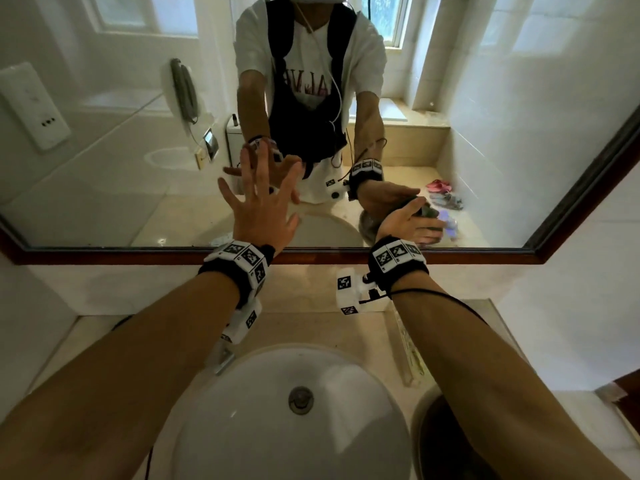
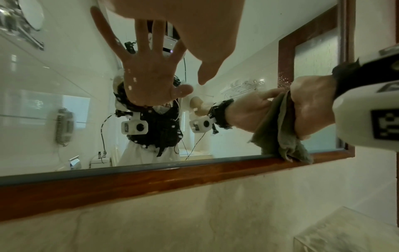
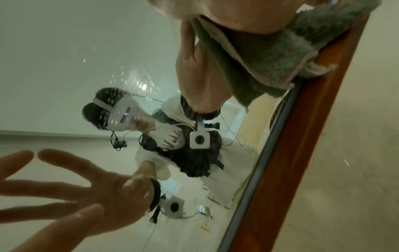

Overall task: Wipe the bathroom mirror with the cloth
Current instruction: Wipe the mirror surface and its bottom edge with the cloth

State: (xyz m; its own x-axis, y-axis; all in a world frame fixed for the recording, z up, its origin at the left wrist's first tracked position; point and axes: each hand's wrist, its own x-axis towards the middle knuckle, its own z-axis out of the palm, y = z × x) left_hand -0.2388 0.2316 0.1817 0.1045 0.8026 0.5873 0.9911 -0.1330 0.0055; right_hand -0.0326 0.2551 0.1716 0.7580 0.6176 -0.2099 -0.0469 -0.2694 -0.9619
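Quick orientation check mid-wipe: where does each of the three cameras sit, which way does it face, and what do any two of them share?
Head: on the head, facing forward and down over both forearms at the mirror and sink; left hand spread, right hand on the cloth.
Left wrist: under the left palm, facing the glass and wooden frame; right hand shows.
Right wrist: under the right hand, along the glass; left hand's fingers show.
Shared: both wrist views show the cloth at the frame.

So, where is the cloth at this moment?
The cloth is under the right hand, pressed on the mirror near its lower right corner, its bottom edge hanging onto the wooden frame. The left hand lies flat on the glass beside it.
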